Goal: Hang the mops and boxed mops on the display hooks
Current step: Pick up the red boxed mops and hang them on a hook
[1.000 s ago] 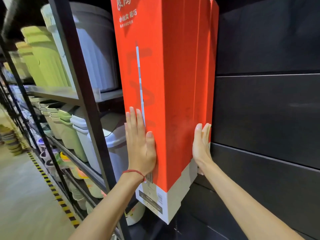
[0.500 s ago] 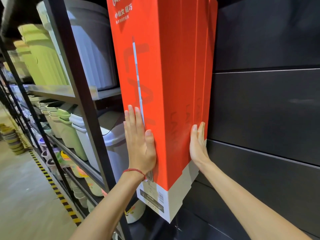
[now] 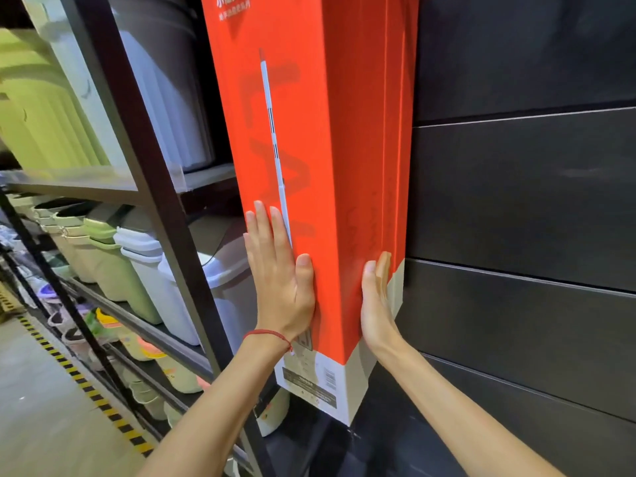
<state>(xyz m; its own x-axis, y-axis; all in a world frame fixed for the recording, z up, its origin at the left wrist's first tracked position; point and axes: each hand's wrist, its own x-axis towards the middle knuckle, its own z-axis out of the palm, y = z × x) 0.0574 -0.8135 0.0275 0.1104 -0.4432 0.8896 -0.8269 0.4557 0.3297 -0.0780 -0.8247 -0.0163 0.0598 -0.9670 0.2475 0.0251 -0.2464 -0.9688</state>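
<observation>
A tall orange mop box (image 3: pixel 320 139) with a white bottom band and a printed mop handle hangs upright against the dark slat wall (image 3: pixel 523 201). More orange boxes (image 3: pixel 401 139) sit behind it, closer to the wall. My left hand (image 3: pixel 280 273) lies flat on the front box's left face, fingers pointing up. My right hand (image 3: pixel 377 297) presses flat on the box's right side near its lower end. The two palms clamp the box between them. The box tops and the hooks are out of view.
A black metal shelf rack (image 3: pixel 144 173) stands just left of the boxes, loaded with white and green bins (image 3: pixel 144 263) and large tubs (image 3: pixel 44 108). A yellow-black striped floor line (image 3: pixel 86 387) runs along the aisle at the lower left.
The box sits slightly higher in view and closer to the boxes behind it. Both hands stay pressed on its sides, the right hand a little lower on the box.
</observation>
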